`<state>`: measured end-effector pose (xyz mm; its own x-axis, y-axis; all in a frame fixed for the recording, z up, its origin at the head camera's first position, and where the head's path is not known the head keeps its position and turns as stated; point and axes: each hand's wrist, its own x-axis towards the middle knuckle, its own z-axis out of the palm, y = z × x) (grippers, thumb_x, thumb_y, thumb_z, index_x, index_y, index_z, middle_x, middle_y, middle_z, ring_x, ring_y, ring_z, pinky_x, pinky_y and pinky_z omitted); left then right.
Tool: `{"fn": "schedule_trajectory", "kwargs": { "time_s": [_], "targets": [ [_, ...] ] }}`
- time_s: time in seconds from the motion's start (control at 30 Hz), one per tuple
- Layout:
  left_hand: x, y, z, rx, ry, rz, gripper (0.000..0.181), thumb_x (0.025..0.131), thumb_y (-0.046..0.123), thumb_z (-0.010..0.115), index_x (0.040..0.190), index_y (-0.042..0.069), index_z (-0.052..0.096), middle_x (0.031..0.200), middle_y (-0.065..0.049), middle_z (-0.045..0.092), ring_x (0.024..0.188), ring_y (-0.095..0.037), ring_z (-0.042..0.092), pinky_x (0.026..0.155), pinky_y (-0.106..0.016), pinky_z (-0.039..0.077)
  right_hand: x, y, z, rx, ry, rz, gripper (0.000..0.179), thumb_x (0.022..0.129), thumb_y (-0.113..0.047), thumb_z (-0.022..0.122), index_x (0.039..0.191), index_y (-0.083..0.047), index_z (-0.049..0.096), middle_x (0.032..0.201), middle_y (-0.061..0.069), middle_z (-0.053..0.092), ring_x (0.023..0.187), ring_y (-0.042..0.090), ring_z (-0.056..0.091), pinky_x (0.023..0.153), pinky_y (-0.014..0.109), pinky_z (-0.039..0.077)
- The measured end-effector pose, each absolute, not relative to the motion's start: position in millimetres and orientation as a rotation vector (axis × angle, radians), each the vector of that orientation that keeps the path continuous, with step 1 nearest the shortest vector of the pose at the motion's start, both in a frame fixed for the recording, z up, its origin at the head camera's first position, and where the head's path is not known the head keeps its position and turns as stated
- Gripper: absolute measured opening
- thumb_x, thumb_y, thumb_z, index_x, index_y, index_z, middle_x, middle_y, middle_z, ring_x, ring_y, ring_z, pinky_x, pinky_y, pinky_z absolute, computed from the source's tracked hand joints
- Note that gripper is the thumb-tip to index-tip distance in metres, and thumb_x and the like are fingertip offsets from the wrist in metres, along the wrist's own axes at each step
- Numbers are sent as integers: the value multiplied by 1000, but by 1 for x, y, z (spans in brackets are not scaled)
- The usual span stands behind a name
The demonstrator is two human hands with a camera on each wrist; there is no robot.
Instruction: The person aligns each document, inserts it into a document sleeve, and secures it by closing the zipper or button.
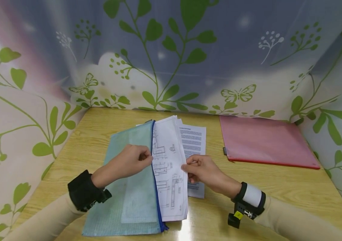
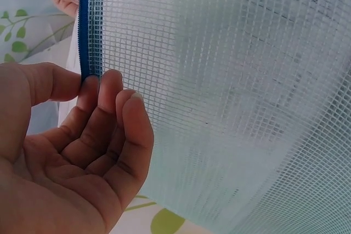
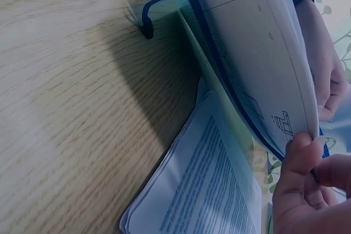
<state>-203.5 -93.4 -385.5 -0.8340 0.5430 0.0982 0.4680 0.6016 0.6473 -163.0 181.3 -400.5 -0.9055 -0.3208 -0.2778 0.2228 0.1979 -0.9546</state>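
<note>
A pale green mesh zipper pouch (image 1: 107,207) with a blue zip edge lies tilted on the table, its opening facing right. My left hand (image 1: 130,162) pinches that edge between thumb and fingers, also plain in the left wrist view. Sticking out of the opening is a stack of papers (image 1: 175,197) with technical drawings; its left part is inside the pouch. My right hand (image 1: 205,172) pinches the stack's right edge between thumb and fingers. Behind the stack, printed text sheets (image 1: 197,140) lie on the table, partly covered; the right wrist view shows them (image 3: 203,184) below the raised pouch.
A pink zipper pouch (image 1: 267,140) with a red zip lies flat at the back right of the wooden table (image 1: 249,201). A leaf-patterned curtain (image 1: 171,67) hangs behind and along both sides. The blue zip's pull tab (image 3: 147,27) hangs at the pouch's near corner.
</note>
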Motion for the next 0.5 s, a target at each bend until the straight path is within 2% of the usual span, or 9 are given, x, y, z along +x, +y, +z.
{"fn": "schedule_trajectory", "kwargs": {
  "time_s": [0.5],
  "targets": [
    [-203,-92,-384,894,2718,1063,10,90,12,60,82,14,66,68,4,60,54,-9,49,49,-24,38,-167,161,-413,-195,2033,-1755,23,93,-16,66,102,4,60,66,7,66,56,16,56,55,28,44]
  ]
}}
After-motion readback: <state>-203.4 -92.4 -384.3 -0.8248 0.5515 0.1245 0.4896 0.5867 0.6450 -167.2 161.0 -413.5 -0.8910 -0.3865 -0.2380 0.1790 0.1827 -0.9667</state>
